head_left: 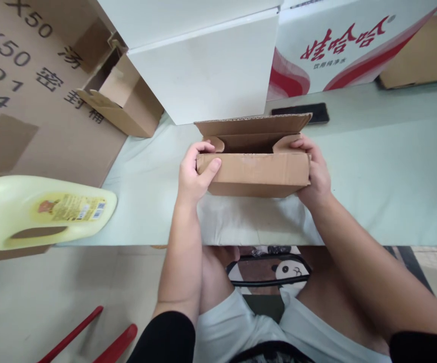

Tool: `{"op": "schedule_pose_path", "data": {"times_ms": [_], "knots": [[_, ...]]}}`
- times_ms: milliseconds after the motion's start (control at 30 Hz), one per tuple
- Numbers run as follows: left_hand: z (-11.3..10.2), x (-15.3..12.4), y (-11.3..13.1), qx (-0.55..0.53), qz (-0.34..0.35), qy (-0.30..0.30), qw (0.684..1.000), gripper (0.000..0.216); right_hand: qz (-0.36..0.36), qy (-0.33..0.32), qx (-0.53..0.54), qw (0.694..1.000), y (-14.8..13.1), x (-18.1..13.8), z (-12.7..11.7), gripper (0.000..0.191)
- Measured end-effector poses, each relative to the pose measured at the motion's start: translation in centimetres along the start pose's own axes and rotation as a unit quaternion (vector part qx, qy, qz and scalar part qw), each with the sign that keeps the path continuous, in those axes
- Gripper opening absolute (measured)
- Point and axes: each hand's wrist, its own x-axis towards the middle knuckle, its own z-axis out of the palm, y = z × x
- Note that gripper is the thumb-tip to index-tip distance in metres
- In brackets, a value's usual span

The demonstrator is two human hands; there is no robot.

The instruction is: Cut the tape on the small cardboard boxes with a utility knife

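Hands at either end of a small cardboard box (254, 169) on the near part of a pale table (392, 176), seen from above. Far to the left of the left hand, a yellow plastic jug (40, 212) lies on its side by the table's edge, before a large printed carton (25, 101). Up and left of that hand, another small open box (123, 98) rests tilted against a white block (203, 65). Left hand (192, 174): curled around the box's left end, thumb pressed flat on the near panel, fingers hooked over the top edge onto the inner side flap. Between the hands the box stands open, its far flap upright and both rounded side flaps folded inward. Right hand (317, 171): cupped around the right end, fingers over the top onto the right flap, palm against the corner. Beyond the right hand, a dark phone (302, 112) lies flat before a red-and-white printed carton (354, 45). Risk, as a judgement: uneven pressure from the two hands could buckle the thin near panel or let a side flap spring back out; since the box sits close to the table's near edge, a pull toward the body could slide it off.
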Motion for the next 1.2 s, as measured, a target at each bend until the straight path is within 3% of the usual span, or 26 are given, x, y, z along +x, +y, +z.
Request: {"op": "schedule_pose_path", "data": {"times_ms": [133,333,467,667,867,1033,1200], "knots": [[0.2,0.3,-0.7,-0.022,-0.002,0.003,1.000,0.053,0.002,0.008,0.056,0.998,-1.1,0.3,-0.8,0.038],[0.5,0.4,-0.7,-0.010,0.008,0.000,1.000,0.055,-0.031,-0.035,0.076,0.996,-4.2,2.2,-0.6,0.058],[0.7,-0.2,-1.0,-0.012,0.006,0.022,1.000,0.052,-0.046,-0.019,0.029,0.998,-5.0,1.3,0.1,0.047],[1.1,-1.0,-1.1,0.049,0.029,0.114,0.992,0.060,-0.060,-0.016,-0.092,0.994,-4.5,-0.1,-0.9,0.023],[1.0,-0.8,0.0,0.064,0.023,0.042,0.997,0.038,-0.053,-0.014,-0.111,0.992,-4.1,-0.7,-1.3,0.029],[0.9,-0.8,-0.3,0.083,0.043,0.055,0.994,0.026,-0.035,-0.015,-0.092,0.995,-4.1,-0.9,-1.1,0.027],[0.8,-0.9,1.3,0.196,0.108,0.054,0.973,0.023,-0.034,-0.006,-0.081,0.996,-4.2,-0.9,-0.8,0.022]]}}
